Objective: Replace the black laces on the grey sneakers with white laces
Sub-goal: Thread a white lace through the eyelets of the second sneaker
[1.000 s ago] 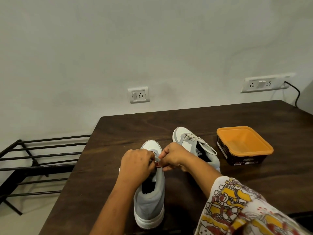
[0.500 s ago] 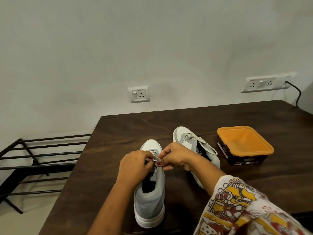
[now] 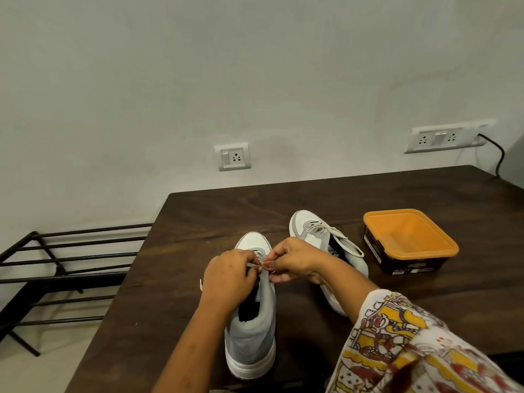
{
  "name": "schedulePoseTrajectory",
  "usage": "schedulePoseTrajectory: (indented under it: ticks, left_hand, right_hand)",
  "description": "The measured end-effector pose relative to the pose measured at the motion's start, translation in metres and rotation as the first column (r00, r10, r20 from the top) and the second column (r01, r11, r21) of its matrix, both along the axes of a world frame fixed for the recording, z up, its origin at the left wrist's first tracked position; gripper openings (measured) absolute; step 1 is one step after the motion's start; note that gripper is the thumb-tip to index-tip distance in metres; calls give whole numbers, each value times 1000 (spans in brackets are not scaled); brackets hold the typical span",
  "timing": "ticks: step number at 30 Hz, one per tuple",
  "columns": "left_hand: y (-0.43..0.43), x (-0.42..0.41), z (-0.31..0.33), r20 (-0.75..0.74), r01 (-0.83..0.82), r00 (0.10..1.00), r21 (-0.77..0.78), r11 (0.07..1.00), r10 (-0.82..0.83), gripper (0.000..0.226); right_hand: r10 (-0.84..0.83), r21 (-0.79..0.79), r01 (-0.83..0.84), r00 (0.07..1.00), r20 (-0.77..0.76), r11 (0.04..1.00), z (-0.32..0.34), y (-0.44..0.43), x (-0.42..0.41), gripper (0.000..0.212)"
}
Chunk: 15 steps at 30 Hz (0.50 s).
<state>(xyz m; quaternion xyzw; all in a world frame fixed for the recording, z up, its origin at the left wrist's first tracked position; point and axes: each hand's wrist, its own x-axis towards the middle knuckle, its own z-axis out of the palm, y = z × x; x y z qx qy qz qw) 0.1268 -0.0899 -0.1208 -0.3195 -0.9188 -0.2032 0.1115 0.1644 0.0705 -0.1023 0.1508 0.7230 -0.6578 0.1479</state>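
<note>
A grey sneaker with a white toe stands on the dark wooden table, heel toward me. My left hand and my right hand meet over its eyelets, each pinching a piece of the white lace between thumb and fingertips. Most of that lace is hidden under my fingers. A second grey sneaker stands to the right, behind my right forearm, threaded with a white lace. No black lace shows.
An orange-lidded dark box sits on the table to the right of the sneakers. A black metal rack stands on the floor beyond the table's left edge. Wall sockets and a black cable are behind the table.
Both hands have stayed over the near sneaker's eyelets, with small finger shifts on the white lace. My left hand has slid slightly toward the toe.
</note>
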Motion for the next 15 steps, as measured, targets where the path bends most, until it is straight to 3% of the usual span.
schedulePoseTrajectory:
  ticks: [5,12,15]
  left_hand:
    - [0,-1,-1,9,-29,1000,78,997,28,11]
    - [1,-3,-1,52,-70,996,49,996,67,15]
    - [-2,-4,-2,22,-105,994,9,994,105,15]
  right_hand:
    - [19,22,-19,1000,2,1000,-3,4,0,18]
    - [58,262,-61,998,22,963,9,-8,3,23]
    - [-104,147,101,994,14,984,16,-6,5,21]
